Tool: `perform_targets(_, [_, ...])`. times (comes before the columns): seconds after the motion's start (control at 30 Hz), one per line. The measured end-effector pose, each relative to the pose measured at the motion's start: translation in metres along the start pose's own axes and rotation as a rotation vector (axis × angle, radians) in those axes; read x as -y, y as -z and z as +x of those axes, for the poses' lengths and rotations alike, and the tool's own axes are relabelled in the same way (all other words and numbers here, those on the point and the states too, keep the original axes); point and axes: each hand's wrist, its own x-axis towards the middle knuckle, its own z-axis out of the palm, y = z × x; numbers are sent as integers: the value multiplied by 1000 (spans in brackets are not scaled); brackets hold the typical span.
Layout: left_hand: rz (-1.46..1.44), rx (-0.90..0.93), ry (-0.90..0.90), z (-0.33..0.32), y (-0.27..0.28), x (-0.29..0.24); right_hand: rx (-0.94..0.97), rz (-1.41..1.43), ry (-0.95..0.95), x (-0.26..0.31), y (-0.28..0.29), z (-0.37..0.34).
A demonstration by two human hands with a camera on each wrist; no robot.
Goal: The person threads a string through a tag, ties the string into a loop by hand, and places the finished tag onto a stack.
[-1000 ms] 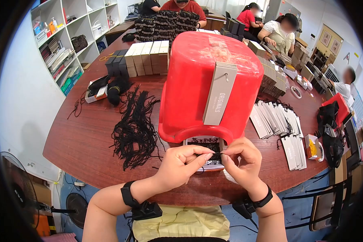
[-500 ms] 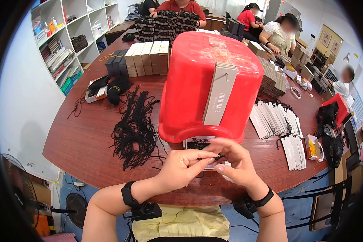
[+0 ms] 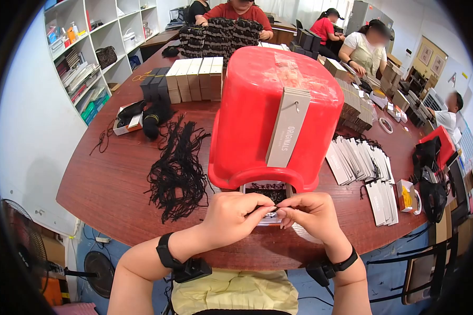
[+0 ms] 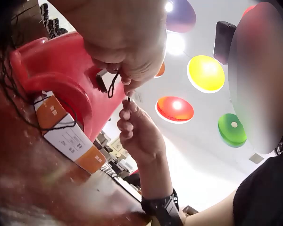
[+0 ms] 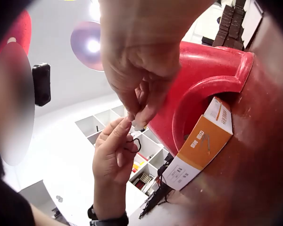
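In the head view, my left hand [image 3: 231, 218] and right hand [image 3: 312, 215] meet fingertip to fingertip in front of an upturned red tub [image 3: 247, 121]. Each hand pinches a thin black cord [image 4: 112, 87] between thumb and forefinger. A small loop of the cord hangs by the left fingers in both wrist views. Just beyond the hands, a white and orange box [image 5: 198, 146] sits at the arched cutout in the tub. Black cords [image 3: 260, 195] fill the box, partly hidden behind my fingers.
A tangle of black cords [image 3: 178, 170] lies left of the tub. To its right are fanned grey tags [image 3: 360, 157] and a small box with yellow contents [image 3: 406, 194]. Stacked card blocks [image 3: 194, 79] stand behind. Other people sit around the table [image 3: 115, 184].
Half a second ago the right hand's fingers were spread loosely beside the left; now they pinch the cord again. The left hand keeps its pinch. The head view has tilted slightly.
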Motion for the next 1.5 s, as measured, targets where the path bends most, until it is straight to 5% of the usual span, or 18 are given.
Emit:
perform_targets(0.03, [114,-33,-197,1,0,3,0,0,-1,1,0,0])
perform_targets(0.07, [113,-32,-196,1,2,1,5,0,-5,2,-1,0])
perform_targets(0.27, [207,9,-145,0,9,-9,30,-6,24,9,5,-3])
perform_targets(0.47, [-147,25,242,12,30,-7,-190,14,164,20,45,-8])
perform_targets(0.57, [-326,-5,230,15,35,-12,-145,-73,157,28,61,-15])
perform_targets(0.63, [-285,3,207,15,31,-13,143,-362,137,30,69,-17])
perform_targets(0.77, [-145,62,133,14,23,-10,-44,-119,-5,29,55,-16])
perform_targets(0.83, [-459,500,695,17,22,-22,-74,-164,2,32,40,-16])
perform_targets(0.9, [-928,541,977,13,6,-22,24,-275,179,40,22,-21])
perform_targets(1.07, [-1119,170,793,20,4,-24,174,-393,232,39,18,-34])
perform_targets(1.5, [-1273,249,728,19,4,-26,174,-71,41,24,34,-32])
